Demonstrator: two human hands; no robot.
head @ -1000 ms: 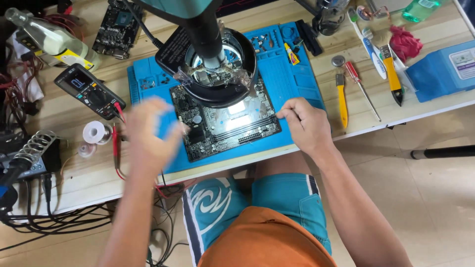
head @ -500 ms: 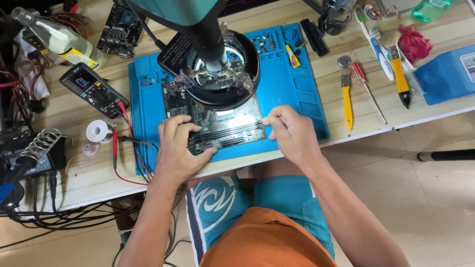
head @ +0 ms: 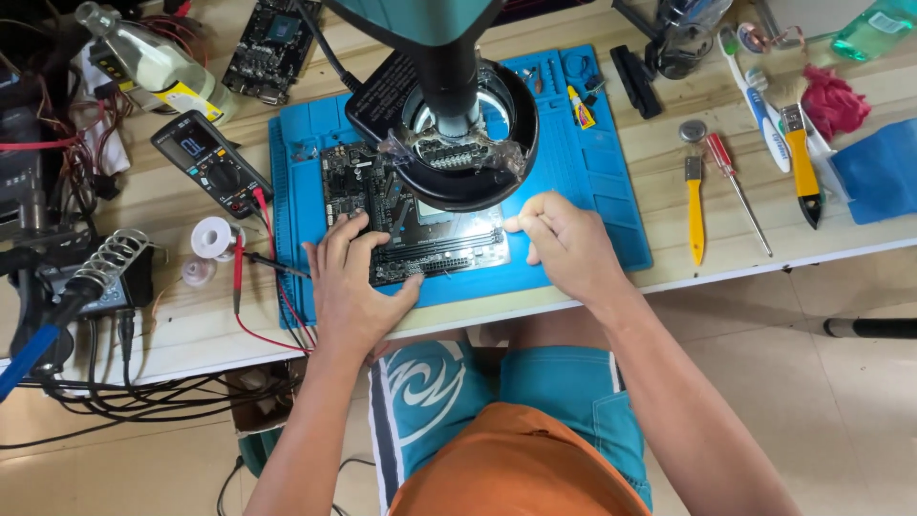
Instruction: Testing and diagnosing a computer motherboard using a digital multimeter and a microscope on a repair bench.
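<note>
Resting flat with fingers spread, the left hand (head: 351, 287) presses on the circuit board (head: 411, 215) lying on the blue mat (head: 611, 191) under the ring-lit microscope (head: 458, 115); the right hand (head: 564, 244), loosely curled and empty, touches the board's right edge

Two hands on the bench: left hand (head: 351, 287) and right hand (head: 564, 247), both at 1 circuit board (head: 420, 225) on 1 blue work mat (head: 597, 172). A 2nd circuit board (head: 272, 43) lies at the top edge. 1 microscope w/ ring light (head: 458, 124). 1 multimeter (head: 210, 162), 1 soldering iron in coil stand (head: 91, 277). 2 solder spools (head: 210, 237), approx., the smaller one is unclear. 2 yellow-handled tools (head: 695, 205), 1 red screwdriver (head: 734, 182), 1 plastic bottle (head: 158, 67).
</note>
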